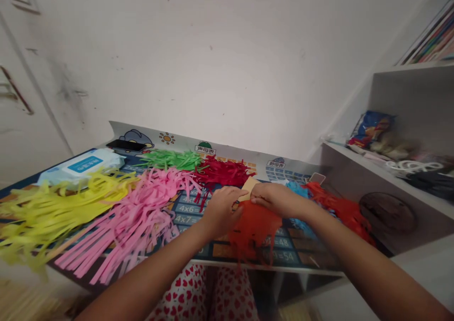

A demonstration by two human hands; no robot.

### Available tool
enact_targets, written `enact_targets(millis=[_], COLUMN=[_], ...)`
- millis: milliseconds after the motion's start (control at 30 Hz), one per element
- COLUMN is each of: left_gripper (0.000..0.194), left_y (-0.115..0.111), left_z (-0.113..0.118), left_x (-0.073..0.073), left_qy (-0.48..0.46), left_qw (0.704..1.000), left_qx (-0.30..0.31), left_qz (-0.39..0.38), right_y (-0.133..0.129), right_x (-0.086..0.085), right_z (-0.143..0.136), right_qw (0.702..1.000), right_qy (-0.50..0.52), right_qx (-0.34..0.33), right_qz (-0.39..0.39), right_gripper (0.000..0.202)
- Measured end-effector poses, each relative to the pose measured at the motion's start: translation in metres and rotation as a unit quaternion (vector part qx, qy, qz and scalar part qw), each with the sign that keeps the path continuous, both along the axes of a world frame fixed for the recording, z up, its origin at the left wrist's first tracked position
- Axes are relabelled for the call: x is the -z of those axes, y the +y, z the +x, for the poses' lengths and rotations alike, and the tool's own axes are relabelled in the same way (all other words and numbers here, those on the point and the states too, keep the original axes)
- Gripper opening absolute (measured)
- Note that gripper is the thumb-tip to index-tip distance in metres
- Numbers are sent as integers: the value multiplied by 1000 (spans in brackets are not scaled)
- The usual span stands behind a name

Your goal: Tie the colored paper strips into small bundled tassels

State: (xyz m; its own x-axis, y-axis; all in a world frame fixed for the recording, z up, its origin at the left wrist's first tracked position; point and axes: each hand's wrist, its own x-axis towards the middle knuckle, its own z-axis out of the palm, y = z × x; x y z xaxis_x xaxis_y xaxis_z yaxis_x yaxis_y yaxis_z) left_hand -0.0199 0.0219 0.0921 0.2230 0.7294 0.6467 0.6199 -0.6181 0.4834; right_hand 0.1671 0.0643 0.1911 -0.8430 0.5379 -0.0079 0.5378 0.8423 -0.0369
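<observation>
- The orange fringe (255, 224) is bright and thin, solid near the top, with floppy strips at the bottom that look blurry.
- A flat tan piece (250, 185) sticks up at its top.
- The fringe is over the bench (301, 270), right of the middle, and its strips hang by the front edge.
- The top of the fringe is between the two hands, and most of it hangs below them.
- The left hand (224, 206) is nearly closed, with its thumb and finger bent around the fringe's top left part.
- The right hand (268, 199) is curled up like a loose fist, pinching the top right part, beside the tan piece. I can't tell how hard they squeeze.
- Both arms reach in from the front edge, and the hands nearly meet.
</observation>
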Motion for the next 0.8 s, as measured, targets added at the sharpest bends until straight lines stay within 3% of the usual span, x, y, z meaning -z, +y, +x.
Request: enact_targets(millis=[100, 200, 267, 300, 400, 467, 533, 633, 800], left_gripper=[44, 37, 33, 32, 25, 19, 12, 10, 7], left_y=[10, 18, 17, 14, -5, -20, -31, -39, -44], left_z=[7, -12, -44, -63, -114, -130, -130, -122, -120], left_x=[9, 7, -7, -18, -58, -81, -90, -80, -52], left_qy=[-37, -69, -73, -51, 59, 166, 265, 327, 303], left_qw=[999, 997, 994, 987, 920, 886, 866, 862, 881], left_qx=[19, -15, -81, -135, -290, -301, -281, -268, -287], left_qz=[-29, -29, 17, 76, 258, 313, 318, 278, 224], right_y=[-6, -32, -58, -71, -102, -112, -117, -116, -104], right_x=[5, 20, 41, 54, 95, 116, 128, 136, 138], right_z=[-1, -3, -14, -23, -66, -103, -138, -174, -197], right_qw=[998, 967, 905, 881, 859, 824, 774, 705, 651], right_qy=[59, 243, 401, 456, 493, 530, 569, 594, 558], right_qx=[-22, 63, 123, 119, 43, 0, -27, -36, -6], right_qz=[-13, 50, 67, 30, -129, -202, -277, -386, -514], right_gripper=[19, 14, 16, 16, 28, 48, 63, 69, 47])
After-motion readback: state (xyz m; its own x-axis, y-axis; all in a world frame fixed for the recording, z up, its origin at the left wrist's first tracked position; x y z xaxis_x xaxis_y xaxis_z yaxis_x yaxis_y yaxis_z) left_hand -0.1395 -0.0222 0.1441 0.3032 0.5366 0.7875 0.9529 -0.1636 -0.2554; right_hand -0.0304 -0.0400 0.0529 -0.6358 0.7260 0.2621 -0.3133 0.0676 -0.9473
